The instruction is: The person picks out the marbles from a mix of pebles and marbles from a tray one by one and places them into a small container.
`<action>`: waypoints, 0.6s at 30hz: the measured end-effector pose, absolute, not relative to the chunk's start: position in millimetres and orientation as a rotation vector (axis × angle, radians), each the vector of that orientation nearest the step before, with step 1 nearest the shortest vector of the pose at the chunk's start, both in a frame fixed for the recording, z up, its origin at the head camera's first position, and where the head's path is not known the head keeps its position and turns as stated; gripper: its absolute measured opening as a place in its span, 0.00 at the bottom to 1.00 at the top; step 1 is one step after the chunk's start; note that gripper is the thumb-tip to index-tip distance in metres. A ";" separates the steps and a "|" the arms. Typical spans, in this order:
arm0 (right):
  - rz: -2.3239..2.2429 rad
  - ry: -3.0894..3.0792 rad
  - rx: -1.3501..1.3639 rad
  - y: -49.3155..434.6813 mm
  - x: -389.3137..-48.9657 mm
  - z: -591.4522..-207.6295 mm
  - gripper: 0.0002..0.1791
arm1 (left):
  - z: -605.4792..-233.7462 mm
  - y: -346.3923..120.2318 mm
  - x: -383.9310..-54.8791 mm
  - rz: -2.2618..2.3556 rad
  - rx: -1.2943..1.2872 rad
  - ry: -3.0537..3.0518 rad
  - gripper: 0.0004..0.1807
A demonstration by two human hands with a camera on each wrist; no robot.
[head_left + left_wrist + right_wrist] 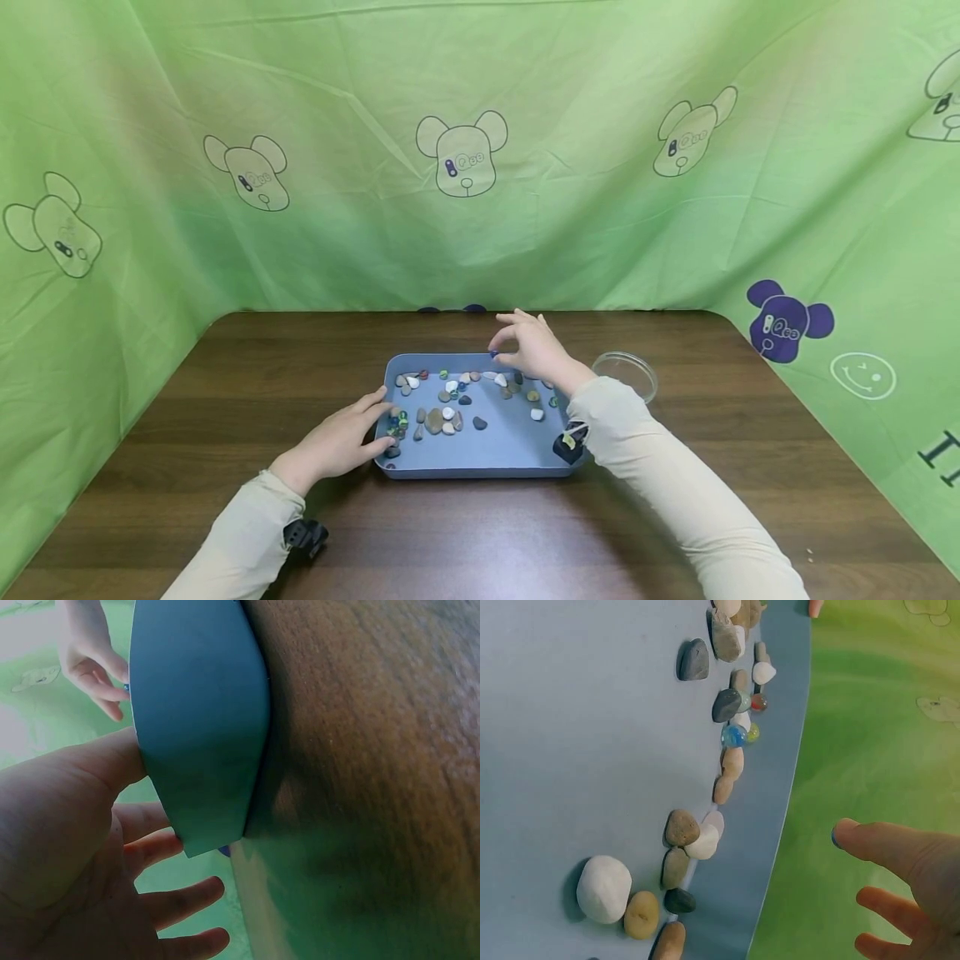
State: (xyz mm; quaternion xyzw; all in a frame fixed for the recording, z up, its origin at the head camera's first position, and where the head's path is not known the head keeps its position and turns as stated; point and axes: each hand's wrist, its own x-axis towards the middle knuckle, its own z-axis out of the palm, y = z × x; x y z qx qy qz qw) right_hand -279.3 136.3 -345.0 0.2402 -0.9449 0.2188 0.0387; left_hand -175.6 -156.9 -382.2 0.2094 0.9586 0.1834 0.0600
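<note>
A blue glass marble [493,354] is pinched between the thumb and a finger of my right hand [534,343], above the far rim of a shallow blue tray [517,454]. In the right wrist view only a sliver of blue shows at the fingertip. My left hand [337,437] rests at the tray's left side with fairly straight fingers; its thumb and some fingertips reach over the rim. Beneath those fingers lies a group of marbles [402,418] and stones. Along the far wall are more pebbles [681,827] and a clear blue marble [734,736].
Right of the tray, behind the right forearm, stands a round clear container [626,372]. Several stones, including a large tan one [434,421] and a dark one [480,423], lie mid-tray. A green printed cloth [465,250] hangs behind the brown wooden table [255,375].
</note>
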 end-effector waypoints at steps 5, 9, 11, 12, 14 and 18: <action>0.654 -2.903 0.746 139.1 -276.5 -341.7 0.07 | -382.5 -157.5 -176.3 0.550 0.632 2.904 0.29; 0.643 -2.906 0.757 141.8 -272.6 -338.9 0.07 | -383.2 -157.7 -176.7 0.542 0.629 2.908 0.29; 0.648 -2.909 0.757 143.8 -271.0 -338.4 0.06 | -383.3 -157.7 -176.8 0.542 0.627 2.909 0.29; 0.649 -2.910 0.756 145.0 -270.4 -338.6 0.06 | -383.3 -157.6 -176.7 0.541 0.627 2.909 0.29; 0.656 -2.914 0.751 147.1 -269.1 -339.0 0.06 | -383.1 -157.7 -176.5 0.541 0.629 2.909 0.29; 0.673 -2.914 0.749 152.3 -266.9 -339.8 0.06 | -382.8 -157.8 -176.1 0.538 0.631 2.909 0.29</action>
